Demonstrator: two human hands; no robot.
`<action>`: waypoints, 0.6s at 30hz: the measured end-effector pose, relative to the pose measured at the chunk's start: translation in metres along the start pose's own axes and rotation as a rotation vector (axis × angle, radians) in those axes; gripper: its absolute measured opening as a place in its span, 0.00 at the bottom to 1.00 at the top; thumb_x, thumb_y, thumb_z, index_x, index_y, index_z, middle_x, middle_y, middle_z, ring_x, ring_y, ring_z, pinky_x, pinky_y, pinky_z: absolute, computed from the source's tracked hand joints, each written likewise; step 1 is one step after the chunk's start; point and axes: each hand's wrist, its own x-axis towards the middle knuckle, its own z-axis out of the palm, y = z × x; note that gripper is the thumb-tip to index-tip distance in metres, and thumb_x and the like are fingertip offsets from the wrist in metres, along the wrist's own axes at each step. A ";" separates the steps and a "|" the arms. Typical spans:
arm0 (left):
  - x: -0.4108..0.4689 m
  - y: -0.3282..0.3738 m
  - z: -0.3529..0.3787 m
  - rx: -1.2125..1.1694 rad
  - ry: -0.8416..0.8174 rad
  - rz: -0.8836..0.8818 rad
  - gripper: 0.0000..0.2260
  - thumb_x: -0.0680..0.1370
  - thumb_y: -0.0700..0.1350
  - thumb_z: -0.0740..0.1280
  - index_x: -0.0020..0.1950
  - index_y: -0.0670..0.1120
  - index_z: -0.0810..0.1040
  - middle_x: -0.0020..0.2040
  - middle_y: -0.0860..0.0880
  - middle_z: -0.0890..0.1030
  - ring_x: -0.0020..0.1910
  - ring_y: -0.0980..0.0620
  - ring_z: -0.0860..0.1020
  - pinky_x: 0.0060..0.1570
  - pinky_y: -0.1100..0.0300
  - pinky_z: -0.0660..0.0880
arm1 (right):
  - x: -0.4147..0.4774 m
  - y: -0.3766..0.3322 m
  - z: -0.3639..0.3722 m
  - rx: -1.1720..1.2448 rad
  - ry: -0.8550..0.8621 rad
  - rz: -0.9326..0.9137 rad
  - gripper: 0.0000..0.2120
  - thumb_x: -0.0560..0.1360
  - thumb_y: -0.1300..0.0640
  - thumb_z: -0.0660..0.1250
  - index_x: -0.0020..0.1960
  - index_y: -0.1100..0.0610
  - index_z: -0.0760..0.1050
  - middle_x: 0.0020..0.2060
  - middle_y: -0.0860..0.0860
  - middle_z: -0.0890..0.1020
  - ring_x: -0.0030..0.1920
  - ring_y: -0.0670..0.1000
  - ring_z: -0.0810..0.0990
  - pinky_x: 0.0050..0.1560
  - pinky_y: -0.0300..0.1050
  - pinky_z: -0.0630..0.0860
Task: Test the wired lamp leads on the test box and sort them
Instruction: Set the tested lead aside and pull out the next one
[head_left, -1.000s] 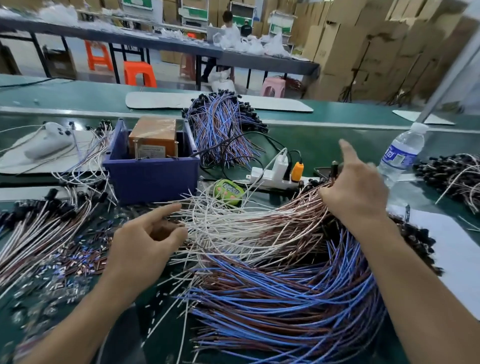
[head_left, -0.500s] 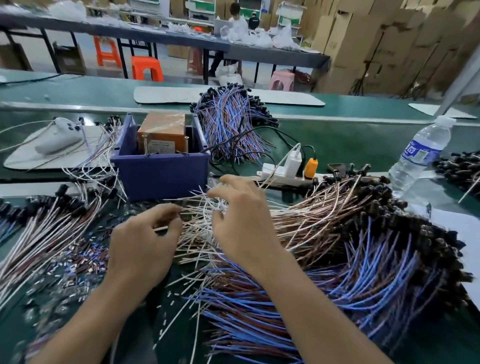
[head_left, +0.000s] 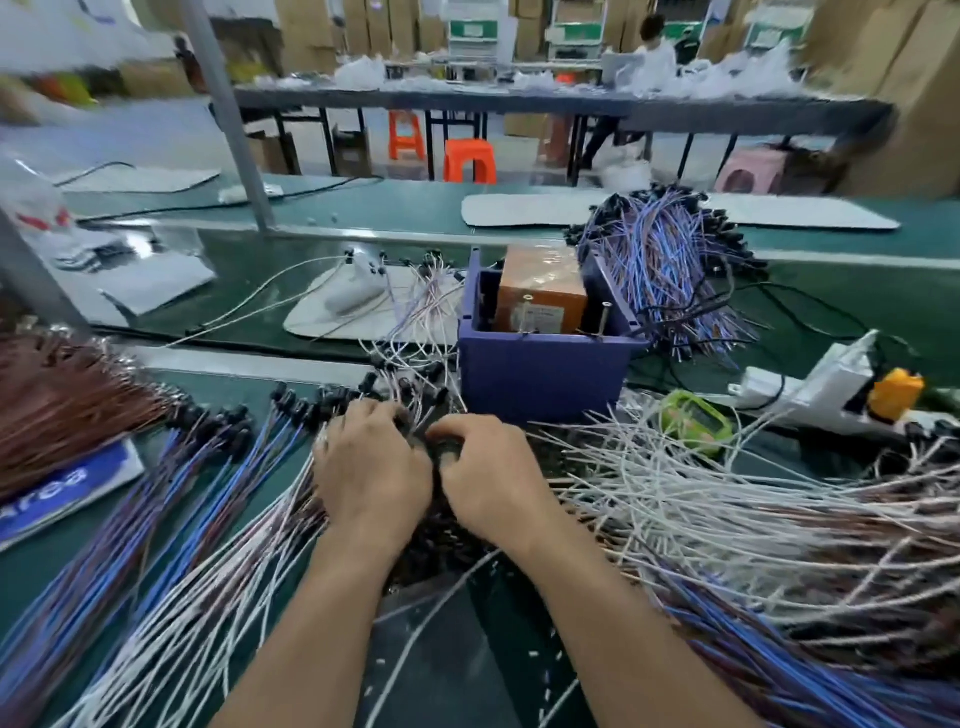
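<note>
Fingers of left hand (head_left: 371, 473) and right hand (head_left: 488, 480) curl into the sockets (head_left: 448, 451), grip hidden. Just beyond: test box (head_left: 540, 369), right hand nearer; lamp leads (head_left: 244, 551) trail back toward the worker.

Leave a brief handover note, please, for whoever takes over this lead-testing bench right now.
Left hand and right hand: side by side, fingers curled into the black lamp ends before the test box; grip unclear.
Leads: white pile at right, blue-brown fan at left, another bundle behind the box.
Done: no lead seen on the box's pins; tested piles cannot be told.
Left: pick a lead, test it, sort it.
</note>
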 end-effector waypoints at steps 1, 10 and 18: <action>0.002 -0.001 0.000 -0.015 0.005 -0.009 0.15 0.77 0.44 0.68 0.62 0.53 0.82 0.62 0.50 0.78 0.62 0.45 0.75 0.65 0.50 0.68 | 0.001 0.001 0.002 -0.042 -0.011 -0.012 0.17 0.74 0.61 0.64 0.58 0.48 0.83 0.55 0.47 0.86 0.57 0.51 0.82 0.60 0.45 0.76; -0.001 0.008 -0.011 -0.184 0.312 -0.189 0.08 0.78 0.52 0.70 0.52 0.54 0.88 0.44 0.45 0.87 0.42 0.42 0.79 0.58 0.48 0.72 | -0.002 0.007 -0.001 0.112 0.099 -0.021 0.15 0.78 0.60 0.63 0.56 0.49 0.85 0.50 0.44 0.87 0.51 0.42 0.81 0.48 0.22 0.69; -0.002 0.016 -0.019 -1.056 0.361 -0.201 0.08 0.76 0.45 0.70 0.38 0.50 0.85 0.29 0.54 0.83 0.28 0.57 0.79 0.31 0.62 0.74 | 0.001 0.004 -0.007 0.439 -0.017 0.023 0.17 0.80 0.44 0.64 0.65 0.46 0.81 0.56 0.41 0.85 0.57 0.39 0.81 0.59 0.40 0.76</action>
